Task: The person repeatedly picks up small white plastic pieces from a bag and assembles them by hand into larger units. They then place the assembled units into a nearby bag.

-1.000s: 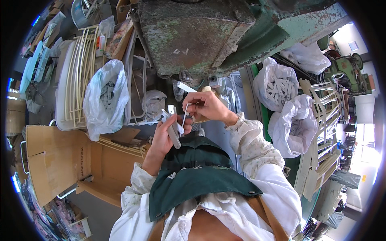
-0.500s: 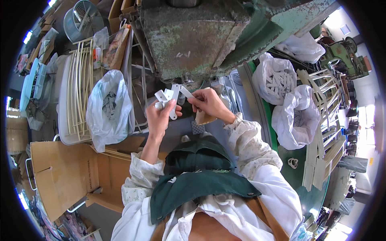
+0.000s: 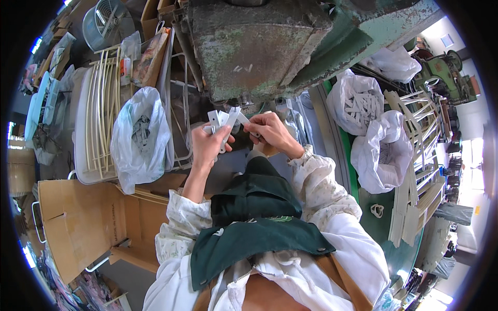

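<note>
My left hand (image 3: 206, 146) is closed around several short white strips (image 3: 213, 118), flat or channel-shaped, with small holes in some of them. They stick up past its thumb in different directions. My right hand (image 3: 272, 133) pinches the lower end of another white strip (image 3: 242, 118) between thumb and fingers. The top of that strip meets the top of a strip in my left hand; whether the two are joined I cannot tell. Both hands are in front of my body, just below the lower edge of a worn green machine (image 3: 254, 57).
Left stands a plastic bag (image 3: 140, 140) of small grey-white parts, beside long pale curved rods (image 3: 101, 119) and an open cardboard box (image 3: 83, 223). Two white sacks (image 3: 358, 103) of strips sit right, near stacked slatted frames (image 3: 415, 192). A round fan (image 3: 106, 25) stands far left.
The strips in my left hand have turned, and the two strip tops now lean slightly further right. My right hand still pinches its strip. My aproned leg has come forward below my hands.
</note>
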A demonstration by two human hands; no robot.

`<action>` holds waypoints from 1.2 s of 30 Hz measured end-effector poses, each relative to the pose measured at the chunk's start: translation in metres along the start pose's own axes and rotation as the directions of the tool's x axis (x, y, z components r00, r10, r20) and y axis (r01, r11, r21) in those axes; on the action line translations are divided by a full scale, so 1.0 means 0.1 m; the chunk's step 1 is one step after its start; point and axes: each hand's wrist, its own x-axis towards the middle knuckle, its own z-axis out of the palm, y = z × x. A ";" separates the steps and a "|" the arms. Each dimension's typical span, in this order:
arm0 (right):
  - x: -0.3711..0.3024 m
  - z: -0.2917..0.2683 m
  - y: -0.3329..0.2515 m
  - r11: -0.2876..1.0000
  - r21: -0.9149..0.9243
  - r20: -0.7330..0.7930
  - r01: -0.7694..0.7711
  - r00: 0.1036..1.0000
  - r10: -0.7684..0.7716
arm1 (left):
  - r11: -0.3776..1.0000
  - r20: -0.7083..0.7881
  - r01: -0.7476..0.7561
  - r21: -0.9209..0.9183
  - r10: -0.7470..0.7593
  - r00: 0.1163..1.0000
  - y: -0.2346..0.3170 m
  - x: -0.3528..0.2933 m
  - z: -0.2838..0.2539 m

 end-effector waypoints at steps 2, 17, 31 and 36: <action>-0.01 0.00 0.04 1.000 0.019 0.005 0.012 1.000 -0.012 | 0.999 -0.010 0.018 -0.034 -0.018 1.000 -0.02 -0.01 0.00; -0.13 -0.04 -0.07 0.994 0.093 0.026 -0.052 0.998 0.050 | 0.992 -0.093 -0.038 -0.117 0.027 0.995 -0.07 -0.01 0.00; -1.33 -1.37 0.85 0.904 0.321 -0.899 0.283 0.390 0.198 | 0.964 -0.057 0.235 -0.121 -0.243 0.968 -0.85 -0.57 -0.46; -1.58 -2.25 0.71 0.923 0.248 -0.944 0.294 0.288 0.162 | 0.947 0.008 0.315 -0.064 -0.315 0.949 -1.04 -0.53 -0.42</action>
